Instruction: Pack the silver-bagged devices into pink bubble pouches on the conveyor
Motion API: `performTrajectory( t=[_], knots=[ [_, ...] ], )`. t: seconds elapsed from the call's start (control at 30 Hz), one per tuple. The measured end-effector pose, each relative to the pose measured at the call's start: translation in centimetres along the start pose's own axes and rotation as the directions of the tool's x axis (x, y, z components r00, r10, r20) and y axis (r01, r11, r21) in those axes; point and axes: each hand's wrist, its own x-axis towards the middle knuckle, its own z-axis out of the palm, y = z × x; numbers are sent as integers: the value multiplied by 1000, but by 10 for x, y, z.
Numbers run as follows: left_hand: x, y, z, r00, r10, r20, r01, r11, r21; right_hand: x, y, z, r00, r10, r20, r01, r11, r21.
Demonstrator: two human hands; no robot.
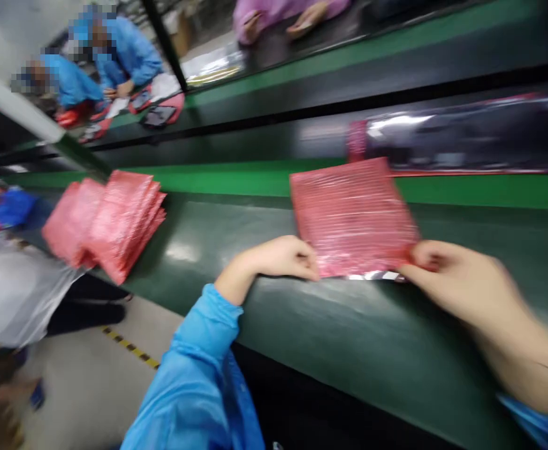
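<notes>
A red bubble-wrap bag (pixel 353 215) lies flat on the green work table, its near edge showing a silvery strip. My left hand (pixel 286 257) pinches the near left corner of the bag. At the near right corner, my right hand (pixel 461 281) grips the bag between thumb and fingers. Whether anything is inside the bag cannot be made out. Off to the left on the same table rests a stack of red bubble-wrap bags (pixel 124 219), out of reach of both hands.
Beyond the green ledge, dark items in clear plastic (pixel 466 137) lie on the conveyor (pixel 255 140). People in blue (pixel 128 50) and a person in pink sleeves (pixel 283 15) sit across it. A post (pixel 25 103) stands at left. White plastic (pixel 15 287) hangs near the table's left edge.
</notes>
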Motion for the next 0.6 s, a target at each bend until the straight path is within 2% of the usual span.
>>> performTrajectory(
  t=[0.03, 0.07, 0.17, 0.23, 0.27, 0.33, 0.37, 0.43, 0.5, 0.53, 0.6],
  knots=[
    [-1, 3, 2, 996, -57, -75, 58, 998, 5, -4, 1, -7, 1000, 3, 14, -4, 998, 55],
    [-2, 4, 2, 996, -48, -70, 49, 999, 10, -6, 1, -10, 999, 1, 42, -8, 985, 170],
    [-2, -2, -5, 1000, 9, 10, -9, 1000, 15, -3, -1, -1, 997, -81, 1, 80, 983, 166],
    [0, -13, -15, 998, -27, 53, 26, 999, 24, 0, -1, 7, 994, -107, 31, 100, 978, 183],
    [2, -19, -21, 997, -76, 36, 74, 997, 36, 1, 0, 9, 992, -111, 67, 94, 971, 218],
    [7, -32, -30, 979, -164, -119, 166, 986, 4, 0, 1, 9, 973, -118, 199, 46, 941, 334],
    [11, -37, -32, 958, -188, -216, 178, 982, -62, 0, 2, 8, 948, -132, 290, 5, 916, 401],
    [22, -44, -28, 919, -168, -357, 73, 961, -265, 0, 5, 3, 863, -203, 462, -55, 872, 486],
    [34, -46, -18, 900, -97, -424, -102, 901, -421, 1, 6, -1, 783, -289, 551, -43, 859, 510],
    [39, -45, -14, 889, -58, -453, -171, 877, -449, 1, 6, -2, 765, -316, 561, -31, 852, 522],
    [44, -43, -11, 855, -4, -519, -253, 870, -422, 2, 7, -2, 778, -322, 539, -43, 829, 557]
  ],
)
